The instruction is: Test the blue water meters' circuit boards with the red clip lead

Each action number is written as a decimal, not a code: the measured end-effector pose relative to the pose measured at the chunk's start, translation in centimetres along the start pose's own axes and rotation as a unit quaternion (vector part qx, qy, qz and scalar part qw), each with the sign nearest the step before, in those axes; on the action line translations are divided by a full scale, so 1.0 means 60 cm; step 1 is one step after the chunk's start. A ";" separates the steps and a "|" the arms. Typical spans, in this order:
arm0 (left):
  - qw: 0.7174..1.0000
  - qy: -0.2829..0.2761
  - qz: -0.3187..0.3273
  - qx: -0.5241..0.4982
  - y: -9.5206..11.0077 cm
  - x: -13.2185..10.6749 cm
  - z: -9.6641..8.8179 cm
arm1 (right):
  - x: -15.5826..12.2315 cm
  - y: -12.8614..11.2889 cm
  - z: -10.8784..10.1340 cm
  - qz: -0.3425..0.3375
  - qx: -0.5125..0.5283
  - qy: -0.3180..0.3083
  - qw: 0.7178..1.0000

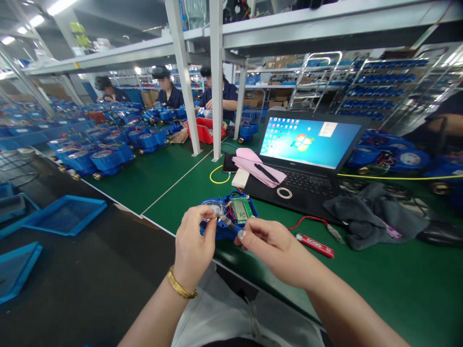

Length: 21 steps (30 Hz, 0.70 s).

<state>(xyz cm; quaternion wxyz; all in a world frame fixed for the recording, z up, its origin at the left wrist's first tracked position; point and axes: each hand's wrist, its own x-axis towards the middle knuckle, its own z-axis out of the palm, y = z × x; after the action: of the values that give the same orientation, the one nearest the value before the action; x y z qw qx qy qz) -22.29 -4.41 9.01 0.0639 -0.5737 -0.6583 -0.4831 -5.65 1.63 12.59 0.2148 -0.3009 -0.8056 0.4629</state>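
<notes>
A blue meter module with an exposed green display board and coloured wires lies at the near edge of the green bench. My left hand, a gold bracelet on its wrist, is closed with its fingers wrapped on the module's left side. My right hand is closed in a pinch on a thin dark tool whose tip rests at the wiring beside the display.
An open black laptop stands behind the module, with pink papers and a pen on its left. A red cylindrical battery on a red lead and a grey cloth lie right. Several blue meters crowd the left bench; seated workers are at the far end.
</notes>
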 end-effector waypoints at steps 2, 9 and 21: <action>1.000 -0.001 0.003 0.007 0.000 -0.001 0.000 | 0.000 -0.003 0.002 0.003 -0.016 0.003 1.000; 1.000 -0.010 0.017 0.020 -0.006 0.006 -0.006 | -0.033 0.014 -0.032 -0.011 -0.046 0.056 0.997; 0.988 -0.105 0.083 0.076 -0.020 0.054 -0.006 | -0.176 0.234 -0.201 0.346 -0.450 0.311 0.762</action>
<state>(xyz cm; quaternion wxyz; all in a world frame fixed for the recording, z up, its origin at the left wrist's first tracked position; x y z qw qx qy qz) -24.49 -2.27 10.58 0.0773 -0.6676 -0.6462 -0.3617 13.60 7.33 5.41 0.1191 -0.7487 -0.6515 -0.0287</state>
